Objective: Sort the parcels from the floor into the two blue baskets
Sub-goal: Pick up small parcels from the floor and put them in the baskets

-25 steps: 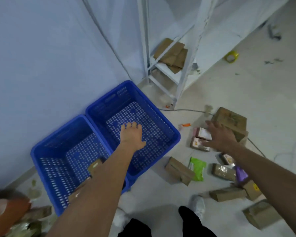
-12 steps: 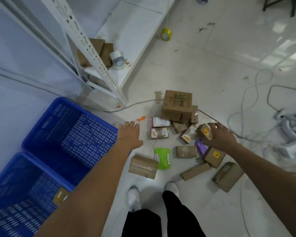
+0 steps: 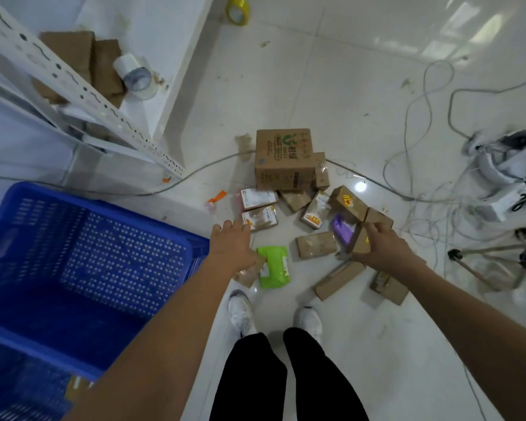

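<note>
Nearest, two blue baskets [image 3: 82,302] are sitting at the left on the floor [image 3: 362,95]. The left hand [image 3: 233,243] is hovering with relaxed, empty fingers above a green packet [image 3: 273,266]. The right hand [image 3: 381,246] is gripping a small brown box [image 3: 360,242] among scattered parcels [image 3: 316,244]; beyond them, a large carton [image 3: 283,159] is standing.

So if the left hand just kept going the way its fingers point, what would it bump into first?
Probably the small white-labelled parcel just past the left hand's fingertips, which seem almost to touch its near corner. The hand may still be above the floor; one view leaves depth unclear, so it could pass over it.
</note>
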`<state>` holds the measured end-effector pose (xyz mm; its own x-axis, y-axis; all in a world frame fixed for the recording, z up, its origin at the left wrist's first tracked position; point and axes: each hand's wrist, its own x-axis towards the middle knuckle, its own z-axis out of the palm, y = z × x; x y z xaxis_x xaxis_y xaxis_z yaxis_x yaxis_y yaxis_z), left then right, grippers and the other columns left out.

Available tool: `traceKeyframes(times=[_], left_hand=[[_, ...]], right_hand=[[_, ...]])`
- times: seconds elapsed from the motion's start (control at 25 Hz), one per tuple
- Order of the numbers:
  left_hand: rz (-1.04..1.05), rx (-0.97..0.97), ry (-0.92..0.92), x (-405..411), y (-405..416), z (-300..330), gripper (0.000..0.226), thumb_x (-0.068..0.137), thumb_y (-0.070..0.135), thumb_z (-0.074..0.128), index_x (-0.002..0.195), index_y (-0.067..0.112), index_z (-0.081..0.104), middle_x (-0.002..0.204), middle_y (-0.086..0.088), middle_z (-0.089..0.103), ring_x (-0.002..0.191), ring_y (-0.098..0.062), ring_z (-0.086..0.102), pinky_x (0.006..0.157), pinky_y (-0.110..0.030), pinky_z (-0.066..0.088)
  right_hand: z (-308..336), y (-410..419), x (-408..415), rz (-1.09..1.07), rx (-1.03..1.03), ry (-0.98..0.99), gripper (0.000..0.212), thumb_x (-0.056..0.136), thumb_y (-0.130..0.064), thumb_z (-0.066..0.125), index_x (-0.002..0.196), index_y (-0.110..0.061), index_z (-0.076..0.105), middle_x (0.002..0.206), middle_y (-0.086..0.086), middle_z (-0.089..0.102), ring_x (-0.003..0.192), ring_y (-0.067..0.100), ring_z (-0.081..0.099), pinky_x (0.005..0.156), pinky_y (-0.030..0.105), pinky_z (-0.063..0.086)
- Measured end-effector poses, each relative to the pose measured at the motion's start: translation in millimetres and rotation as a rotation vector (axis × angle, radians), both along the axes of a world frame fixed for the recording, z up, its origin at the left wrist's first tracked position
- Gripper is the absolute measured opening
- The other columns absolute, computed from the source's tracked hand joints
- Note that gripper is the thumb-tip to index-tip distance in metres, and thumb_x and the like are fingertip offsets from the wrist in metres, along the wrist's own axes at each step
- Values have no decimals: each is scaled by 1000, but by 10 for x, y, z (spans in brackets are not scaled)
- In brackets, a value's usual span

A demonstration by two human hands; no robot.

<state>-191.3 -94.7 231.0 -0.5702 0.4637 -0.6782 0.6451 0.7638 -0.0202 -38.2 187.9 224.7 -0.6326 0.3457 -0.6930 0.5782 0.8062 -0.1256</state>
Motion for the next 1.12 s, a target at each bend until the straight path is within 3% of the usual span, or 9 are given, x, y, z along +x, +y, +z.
traceKeyframes(times=[0.4, 0.72, 0.92, 1.12], left_hand=[[-28, 23, -105, 78, 102, -748, 55, 82, 44, 58, 126, 13, 45, 128, -8, 48, 119, -29, 44, 98, -41, 36], [112, 59, -210, 425, 856, -2153, 67, 79, 53, 61, 128, 11, 42, 126, -12, 47, 118, -32, 45, 94, -43, 41], [305, 93, -263, 853, 1303, -3163, 66, 81, 49, 64, 128, 9, 43, 127, -12, 47, 121, -33, 44, 93, -42, 39], [568, 175, -201, 1080, 1530, -3915, 67, 79, 36, 68, 130, 3, 39, 129, -16, 45, 120, -37, 45, 94, -44, 41]], right_hand=[[-774, -63, 123, -46, -68, -103, 81, 82, -49, 69, 146, -15, 32, 142, 16, 41, 126, 35, 42, 97, 43, 45], [-1926, 404, 184, 60, -131, -225, 74, 83, -44, 68, 143, -15, 36, 139, 15, 42, 125, 33, 42, 98, 41, 44], [-2878, 612, 183, 53, -170, -176, 77, 84, -47, 67, 146, -16, 32, 134, 14, 47, 116, 33, 51, 81, 33, 41], [-3665, 643, 65, -160, -245, -75, 69, 89, -48, 58, 144, -13, 34, 129, 20, 49, 118, 40, 51, 93, 41, 43]])
